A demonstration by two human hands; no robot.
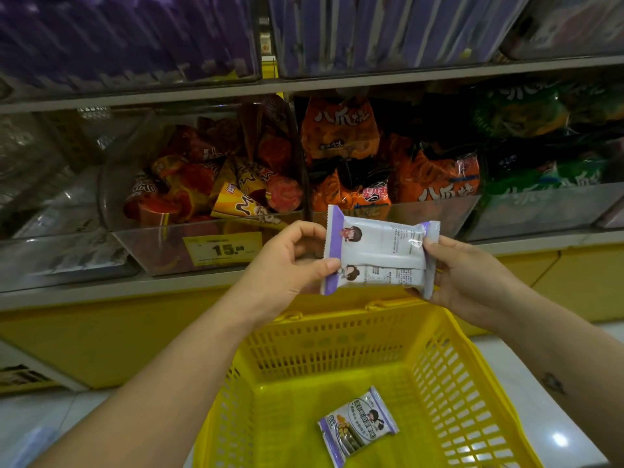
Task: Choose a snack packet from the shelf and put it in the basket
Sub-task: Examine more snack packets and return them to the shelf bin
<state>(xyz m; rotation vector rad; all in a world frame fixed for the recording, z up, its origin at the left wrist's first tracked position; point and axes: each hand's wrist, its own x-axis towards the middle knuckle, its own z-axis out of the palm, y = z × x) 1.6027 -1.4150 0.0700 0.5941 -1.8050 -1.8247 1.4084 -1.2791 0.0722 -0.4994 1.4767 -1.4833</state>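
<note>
i see the left hand (287,265) pinching the left end of the white-and-purple snack packet (381,244) and the right hand (472,282) gripping its right end, just above the far rim of the yellow basket (337,339). a matching packet (358,423) lies on the basket floor.

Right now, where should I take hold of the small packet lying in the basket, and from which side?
Probably from above, through the open top of the basket. The packet lies flat on the floor, so pinch a purple crimped end, which is thin; the walls block the sides.
</note>
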